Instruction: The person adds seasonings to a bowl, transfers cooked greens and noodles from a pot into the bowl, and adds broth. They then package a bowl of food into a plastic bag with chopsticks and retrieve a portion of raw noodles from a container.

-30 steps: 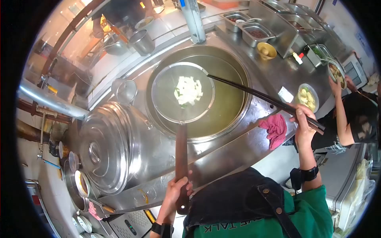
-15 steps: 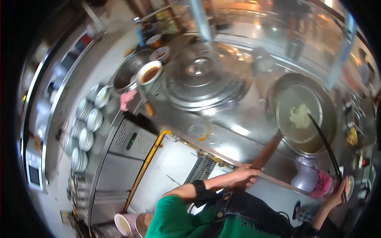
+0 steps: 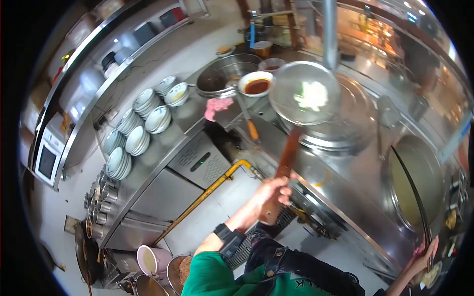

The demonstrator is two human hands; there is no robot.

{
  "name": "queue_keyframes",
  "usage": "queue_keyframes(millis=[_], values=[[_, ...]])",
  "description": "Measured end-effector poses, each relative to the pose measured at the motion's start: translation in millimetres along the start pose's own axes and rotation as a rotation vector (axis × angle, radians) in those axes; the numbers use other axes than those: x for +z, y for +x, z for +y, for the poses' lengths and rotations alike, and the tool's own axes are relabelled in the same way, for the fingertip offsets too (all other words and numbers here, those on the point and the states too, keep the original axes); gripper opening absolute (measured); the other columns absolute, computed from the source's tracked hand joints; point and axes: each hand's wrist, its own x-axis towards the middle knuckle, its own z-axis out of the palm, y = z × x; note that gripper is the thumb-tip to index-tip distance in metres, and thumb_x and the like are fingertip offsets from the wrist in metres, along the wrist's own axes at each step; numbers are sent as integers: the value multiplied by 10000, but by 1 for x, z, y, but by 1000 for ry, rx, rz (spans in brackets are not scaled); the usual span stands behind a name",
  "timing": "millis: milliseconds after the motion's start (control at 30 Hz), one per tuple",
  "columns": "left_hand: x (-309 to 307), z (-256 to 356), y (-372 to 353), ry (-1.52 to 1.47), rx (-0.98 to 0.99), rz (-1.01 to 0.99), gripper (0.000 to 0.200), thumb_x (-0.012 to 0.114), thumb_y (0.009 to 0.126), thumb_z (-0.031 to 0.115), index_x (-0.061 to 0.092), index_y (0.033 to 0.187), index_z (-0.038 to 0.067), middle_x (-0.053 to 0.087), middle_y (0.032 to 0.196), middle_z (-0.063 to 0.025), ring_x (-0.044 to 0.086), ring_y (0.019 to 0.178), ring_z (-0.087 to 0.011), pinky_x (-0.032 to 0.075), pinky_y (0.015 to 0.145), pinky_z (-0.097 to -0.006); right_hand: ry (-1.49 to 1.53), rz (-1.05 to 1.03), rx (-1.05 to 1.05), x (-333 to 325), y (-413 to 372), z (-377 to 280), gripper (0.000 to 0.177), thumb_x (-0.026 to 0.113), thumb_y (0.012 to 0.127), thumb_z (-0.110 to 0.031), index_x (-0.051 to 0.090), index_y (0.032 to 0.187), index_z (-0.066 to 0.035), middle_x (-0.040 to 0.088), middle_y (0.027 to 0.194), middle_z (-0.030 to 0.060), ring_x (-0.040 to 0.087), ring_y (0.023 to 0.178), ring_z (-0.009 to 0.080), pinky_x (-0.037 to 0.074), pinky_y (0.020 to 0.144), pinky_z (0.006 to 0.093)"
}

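Observation:
My left hand (image 3: pixel 271 192) grips the long wooden handle (image 3: pixel 284 165) of a round wire strainer (image 3: pixel 304 93). The strainer carries a small heap of pale cut food (image 3: pixel 312 95) and hangs above the lidded steel pot (image 3: pixel 345 128). My right hand (image 3: pixel 423 256), at the lower right edge, holds long black chopsticks (image 3: pixel 412 190) that reach up over the big wok of greenish broth (image 3: pixel 417 185).
A ladle of red sauce (image 3: pixel 256 86) rests by a steel basin (image 3: pixel 224 76) and a pink cloth (image 3: pixel 217 106). Stacks of white bowls (image 3: pixel 143 126) line the left counter. A yellow pipe (image 3: pixel 210 192) crosses the floor, with buckets (image 3: pixel 158 264) below.
The view has swung left. My left hand has lifted the strainer out of the wok and carried it left over the lidded pot. My right hand still holds the chopsticks by the wok.

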Motion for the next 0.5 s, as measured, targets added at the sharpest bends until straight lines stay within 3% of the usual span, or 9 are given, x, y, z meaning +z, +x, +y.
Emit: queue_keyframes(millis=[67, 167, 233, 300, 433, 500], values=[[-48, 49, -22, -75, 116, 157, 337, 442, 836, 183, 451, 1146, 51, 401, 617, 34, 398, 468, -87, 445, 524, -264, -2, -55, -31, 38, -12, 20, 393, 514, 859, -208, 435, 1185, -4, 563, 1046, 149, 576, 915, 183, 394, 564, 153], [-148, 108, -50, 26, 347, 364, 325, 439, 825, 154, 437, 1127, 34, 410, 604, 13, 412, 466, -102, 455, 514, -290, -34, -91, 35, 106, -48, 45, 393, 523, 854, -211, 443, 1179, -5, 563, 1040, 138, 576, 915, 175, 387, 569, 143], [-208, 144, -73, 100, 435, 613, 320, 471, 809, 160, 445, 1104, 38, 421, 587, 3, 421, 452, -115, 456, 499, -298, -4, -110, 33, 150, -69, 73, 391, 529, 851, -219, 451, 1175, -14, 571, 1016, 120, 583, 886, 159, 378, 578, 132], [-280, 169, -94, 123, 551, 793, 284, 461, 785, 101, 463, 1049, -3, 466, 553, -50, 453, 418, -149, 425, 430, -309, -23, -130, 65, 201, -95, 89, 367, 528, 850, -245, 468, 1158, -55, 562, 1082, 125, 586, 886, 161, 369, 603, 125], [-386, 200, -141, 455, 516, 1272, 155, 478, 815, 127, 503, 785, -23, 478, 494, -58, 479, 368, -155, 398, 353, -279, -69, -291, 103, 290, -145, 94, 340, 530, 850, -222, 484, 1134, -41, 586, 1021, 136, 601, 825, 149, 384, 551, 116], [-419, 208, -162, 869, 275, 1598, 239, 515, 777, 202, 539, 730, -32, 564, 546, -108, 575, 439, -217, 474, 479, -346, -88, -330, 88, 313, -158, 98, 332, 526, 853, -218, 483, 1127, -35, 592, 999, 144, 602, 810, 145, 387, 550, 123]])
